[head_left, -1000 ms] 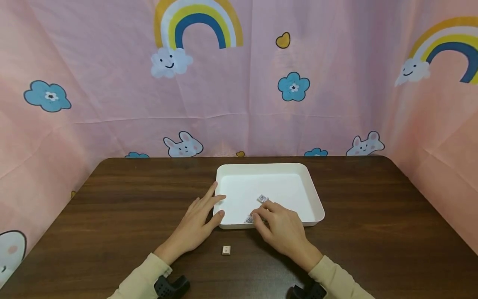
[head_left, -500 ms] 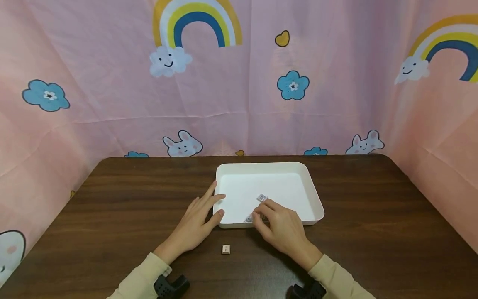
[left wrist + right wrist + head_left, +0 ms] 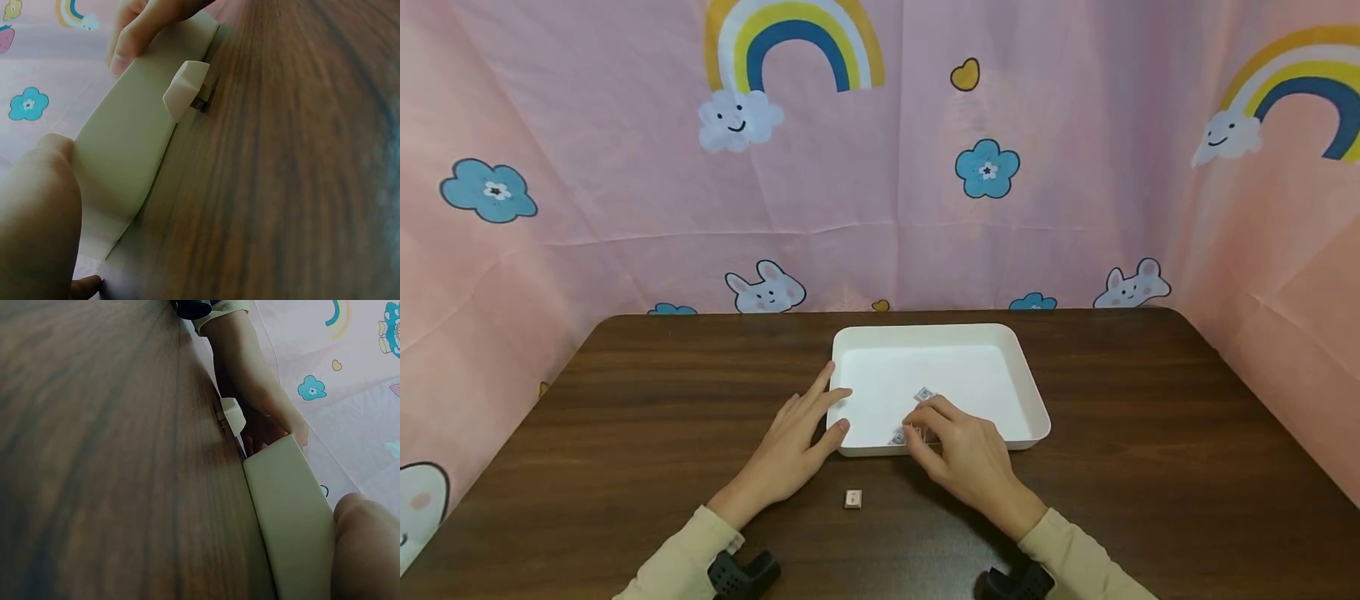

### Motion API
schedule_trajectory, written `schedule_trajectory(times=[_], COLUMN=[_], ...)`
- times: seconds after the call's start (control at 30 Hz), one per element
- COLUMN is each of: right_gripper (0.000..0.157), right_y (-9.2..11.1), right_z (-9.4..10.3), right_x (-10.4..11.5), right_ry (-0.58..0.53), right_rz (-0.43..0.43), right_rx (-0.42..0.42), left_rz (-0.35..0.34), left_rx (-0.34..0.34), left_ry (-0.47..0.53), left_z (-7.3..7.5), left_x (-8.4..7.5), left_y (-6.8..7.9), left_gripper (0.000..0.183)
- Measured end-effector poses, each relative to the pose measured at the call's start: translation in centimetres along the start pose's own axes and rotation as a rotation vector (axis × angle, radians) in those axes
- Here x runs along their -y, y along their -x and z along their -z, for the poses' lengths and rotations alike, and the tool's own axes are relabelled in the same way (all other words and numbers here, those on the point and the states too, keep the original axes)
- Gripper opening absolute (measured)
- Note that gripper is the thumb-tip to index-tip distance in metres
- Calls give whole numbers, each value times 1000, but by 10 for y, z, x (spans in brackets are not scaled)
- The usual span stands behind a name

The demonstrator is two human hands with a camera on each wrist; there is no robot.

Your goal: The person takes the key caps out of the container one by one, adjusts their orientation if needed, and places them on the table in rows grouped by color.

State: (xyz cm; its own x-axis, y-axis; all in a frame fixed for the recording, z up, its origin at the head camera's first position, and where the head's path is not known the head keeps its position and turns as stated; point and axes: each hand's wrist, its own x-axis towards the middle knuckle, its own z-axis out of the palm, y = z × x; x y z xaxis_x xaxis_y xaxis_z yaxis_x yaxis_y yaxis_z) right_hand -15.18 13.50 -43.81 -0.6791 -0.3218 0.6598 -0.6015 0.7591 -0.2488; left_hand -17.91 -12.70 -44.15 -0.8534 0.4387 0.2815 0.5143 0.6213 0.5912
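Note:
My left hand has its fingers spread along the left side of a shallow white tray, fingertips touching the rim. Over the tray's front wall reaches my right hand, its thumb and index finger bent toward each other just above the floor. Small pieces with a dark square print lie by these fingers: one printed piece beyond them, another printed piece at the front wall. Whether the fingertips pinch anything is hidden. In front of the tray, a white keycap sits on a brownish base, visible in both wrist views.
The dark wooden table has rounded far corners. Behind and beside it hangs a pink curtain printed with rainbows, flowers and rabbits. Black wrist devices sit on both cream sleeves.
The right index finger and thumb have shifted very slightly left over the pieces. The left hand, the tray and the keycap stay in place; the head view has tilted a little.

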Motion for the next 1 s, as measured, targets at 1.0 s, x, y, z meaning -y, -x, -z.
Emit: schedule_trajectory(times=[1.0], right_gripper=[26], right_y=[-3], right_z=[3], right_x=[-5], right_ry=[-463], right_rz=[196], right_rx=[-130], left_rz=[-2], left_rx=[15], left_ry=[4], left_z=[1], left_x=[1], left_y=[-1], left_gripper=[47])
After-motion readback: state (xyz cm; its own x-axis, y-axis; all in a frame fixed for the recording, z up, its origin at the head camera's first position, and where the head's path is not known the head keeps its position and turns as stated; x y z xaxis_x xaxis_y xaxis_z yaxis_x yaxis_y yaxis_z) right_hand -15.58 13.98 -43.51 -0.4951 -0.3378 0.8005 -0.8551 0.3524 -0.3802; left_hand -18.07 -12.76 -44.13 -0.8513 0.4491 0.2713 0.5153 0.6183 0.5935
